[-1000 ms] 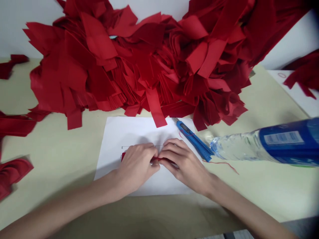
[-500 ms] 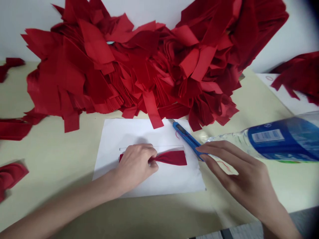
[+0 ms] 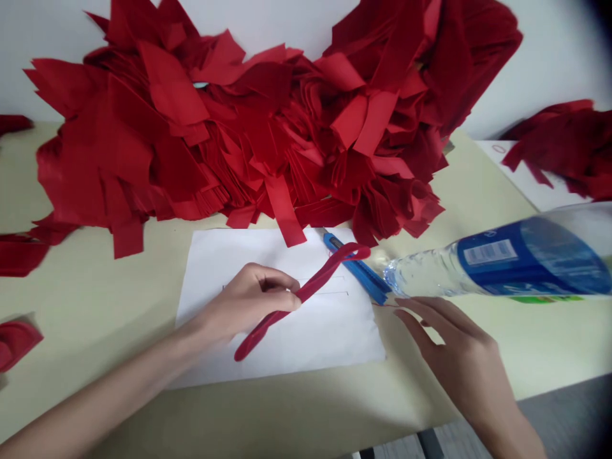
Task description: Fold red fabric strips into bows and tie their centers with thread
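Apparently for tying, the left hand pinched the strip while the right hand met the thread, grip unclear, which probably needed bringing across next.

Noted the paper on the worktop, main strip heap behind, cutter across its right edge, bottle farther right. Left hand was over the paper, a single strip slanting through it; right hand sat right of the paper, nearside of the bottle.
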Demonstrator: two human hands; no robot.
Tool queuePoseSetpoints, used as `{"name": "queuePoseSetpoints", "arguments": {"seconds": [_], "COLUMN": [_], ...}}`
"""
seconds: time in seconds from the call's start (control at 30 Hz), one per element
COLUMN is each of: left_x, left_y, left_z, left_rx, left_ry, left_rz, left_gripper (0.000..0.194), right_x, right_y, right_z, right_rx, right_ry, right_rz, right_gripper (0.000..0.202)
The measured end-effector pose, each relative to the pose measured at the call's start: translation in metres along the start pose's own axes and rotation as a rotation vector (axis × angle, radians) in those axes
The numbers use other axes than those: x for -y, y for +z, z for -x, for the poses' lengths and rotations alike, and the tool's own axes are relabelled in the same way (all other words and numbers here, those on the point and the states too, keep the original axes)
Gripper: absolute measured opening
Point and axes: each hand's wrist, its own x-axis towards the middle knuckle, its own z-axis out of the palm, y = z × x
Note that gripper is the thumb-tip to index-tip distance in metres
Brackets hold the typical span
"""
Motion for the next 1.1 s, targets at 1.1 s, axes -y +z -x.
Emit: {"name": "queuePoseSetpoints", "arguments": {"seconds": [1.1], "left_x": [0.009], "left_y": [-0.009], "left_z": [-0.010], "left_rx": [0.120], "left_ry": [-0.106], "left_rz": [0.401], "left_gripper": [0.029], "right_x": [0.026], "right_y": [-0.042], "right_z": [-0.033], "right_rx": [0.050], "right_ry": [-0.026], "right_rz": [-0.050], "right_gripper": [0.015]}}
